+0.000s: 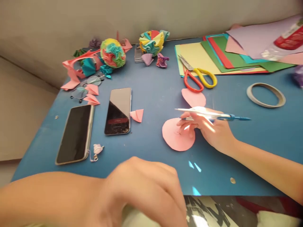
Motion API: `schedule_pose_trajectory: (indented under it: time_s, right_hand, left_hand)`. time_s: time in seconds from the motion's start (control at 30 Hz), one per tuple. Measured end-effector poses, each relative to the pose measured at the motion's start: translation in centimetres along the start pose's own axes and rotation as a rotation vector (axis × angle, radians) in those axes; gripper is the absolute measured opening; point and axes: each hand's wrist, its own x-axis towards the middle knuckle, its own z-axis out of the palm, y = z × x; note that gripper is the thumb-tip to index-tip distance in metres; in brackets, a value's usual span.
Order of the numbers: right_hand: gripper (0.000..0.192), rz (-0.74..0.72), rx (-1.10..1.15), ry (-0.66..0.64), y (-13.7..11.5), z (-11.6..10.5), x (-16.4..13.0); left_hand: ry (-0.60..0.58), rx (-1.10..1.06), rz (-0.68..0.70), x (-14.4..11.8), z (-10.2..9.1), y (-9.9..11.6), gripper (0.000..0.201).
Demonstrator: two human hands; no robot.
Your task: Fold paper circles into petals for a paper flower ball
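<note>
**Right hand on pink disc, pen in grip**

Right hand [213, 129]: fingers [183, 121] closed around blue pen [227, 117], fingertips touching pink paper circle [176, 135] flat on worktop [153, 91]. Left hand [146, 189]: fingers curled at near edge, holding nothing visible, well apart from circle.

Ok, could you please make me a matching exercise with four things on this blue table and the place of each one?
Things:
1. scissors
2. tape ring
3. pink paper circle
4. two phones

Places:
A. under the right hand's fingertips
B. alone on the right part of the blue table
C. side by side on the left part
D. at the edge of the coloured paper stack

Pairs: 1-D, 2-B, 3-A, 4-C
</note>
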Motion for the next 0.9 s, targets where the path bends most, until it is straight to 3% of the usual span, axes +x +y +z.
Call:
schedule_pose_trajectory:
  time_s: [0.03, 0.07, 0.13, 0.17, 0.33, 0.47, 0.63, 0.77, 0.9]
  right_hand:
    - [0.032, 0.027, 0.048, -0.011, 0.1, -0.1, 0.0]
    - [0.032, 0.039, 0.054, -0.018, 0.1, -0.1, -0.1]
    - [0.031, 0.026, -0.048, -0.014, 0.0, -0.1, -0.1]
    - [0.029, 0.012, -0.12, -0.004, -0.1, 0.0, -0.1]
    - [0.021, 0.065, -0.323, 0.029, -0.7, 0.6, 0.0]
    - [0.008, 0.023, -0.413, 0.045, -0.4, 0.7, -0.2]
    - [0.008, -0.051, -0.57, -0.071, -0.4, 0.2, -0.5]
    - [0.015, -0.137, -0.72, -0.236, -0.9, -0.1, -0.1]
    - [0.017, -0.311, -0.841, -0.248, -0.8, -0.1, 0.3]
  left_hand:
    - [-0.007, 0.045, 0.108, 1.3, 0.2, -0.9, 0.016]
    - [0.036, 0.135, 0.333, 2.1, 0.5, -1.8, 0.017]
    - [0.112, 0.368, 0.507, 2.4, 1.4, -3.4, 0.016]
    - [0.149, 0.406, 0.53, 2.2, 1.8, -4.1, 0.014]
    - [0.265, 0.441, 0.483, 0.9, 2.1, -5.6, 0.008]
    - [0.121, 0.467, 0.464, 0.6, 2.3, -5.8, 0.019]
    - [0.037, 0.575, 0.118, 0.6, 3.5, -5.9, 0.04]
    - [0.003, 0.559, 0.092, 0.6, 3.8, -6.0, 0.037]
    - [-0.051, 0.55, 0.08, 0.8, 3.1, -5.9, 0.033]
